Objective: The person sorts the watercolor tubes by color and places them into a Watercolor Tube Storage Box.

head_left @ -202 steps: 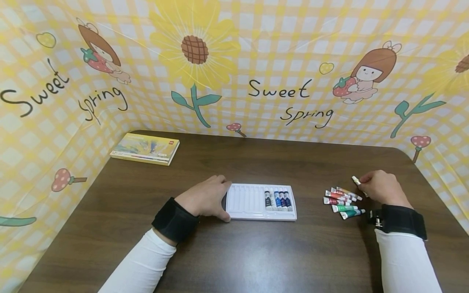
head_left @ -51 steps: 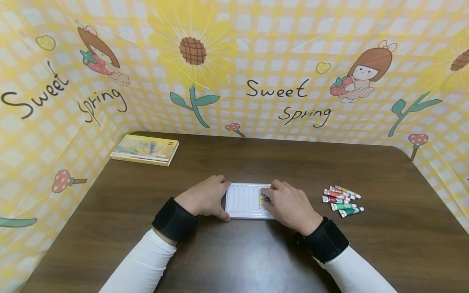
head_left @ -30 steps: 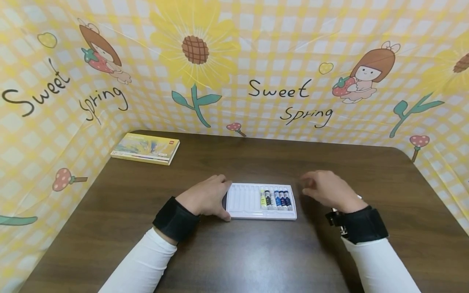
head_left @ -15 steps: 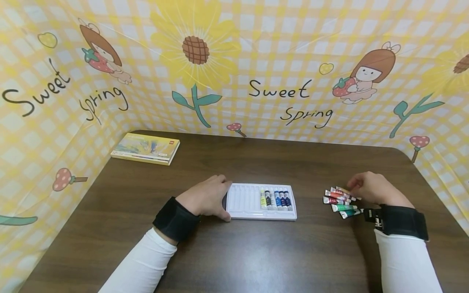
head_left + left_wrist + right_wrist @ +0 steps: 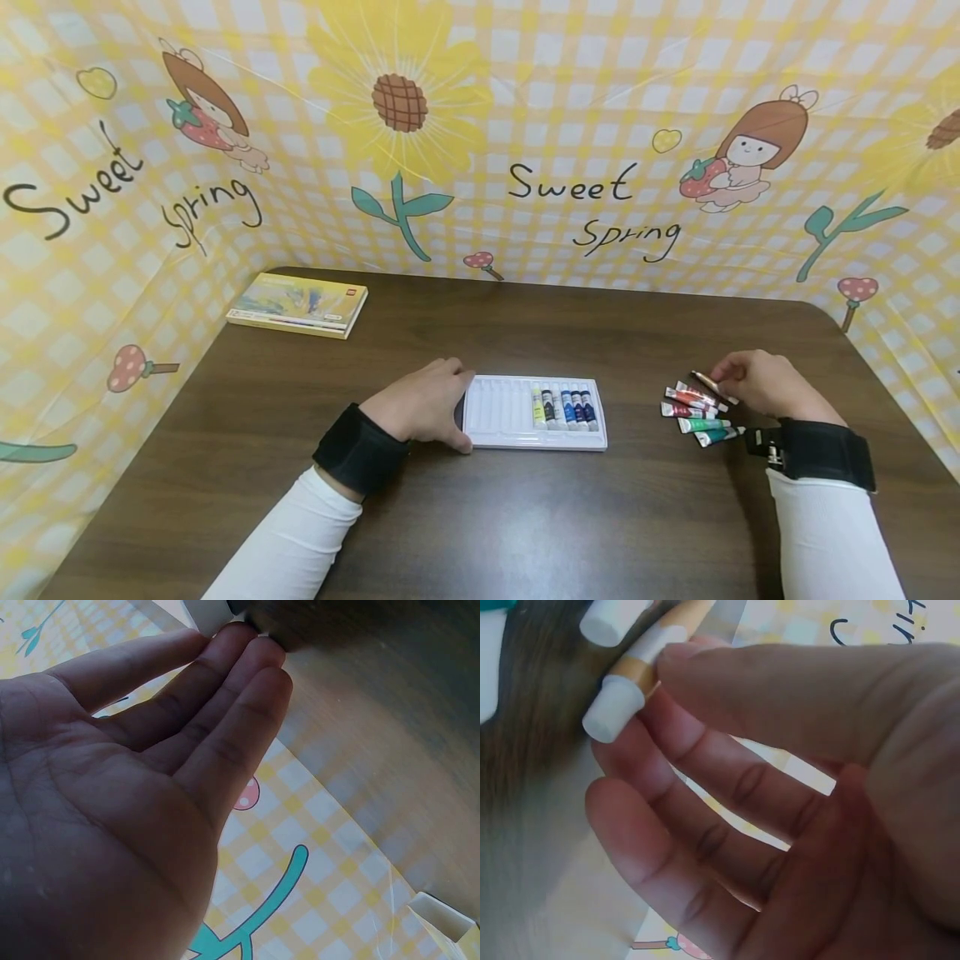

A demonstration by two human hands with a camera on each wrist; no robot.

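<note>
A white plastic tray [image 5: 498, 410] with narrow slots lies mid-table, several paint tubes [image 5: 564, 408] lined up in its right half. My left hand [image 5: 420, 406] holds the tray's left end, thumb at the near corner and fingers at the far one. In the left wrist view the fingertips touch the tray's white edge [image 5: 206, 615]. My right hand [image 5: 765, 385] pinches an ochre paint tube [image 5: 635, 671] with a white cap between thumb and fingers. That tube is tilted above several red, orange and green paint tubes [image 5: 692, 411] on the table.
A yellow box [image 5: 298, 305] with a printed lid lies at the table's back left. Yellow checked cloth [image 5: 570, 100] stands round the back and sides of the brown table [image 5: 525, 525].
A yellow paint tube now lies in the tray, left of the black one. My right hand has gone back to the loose tubes and picked up the ochre one. My left hand stays put.
</note>
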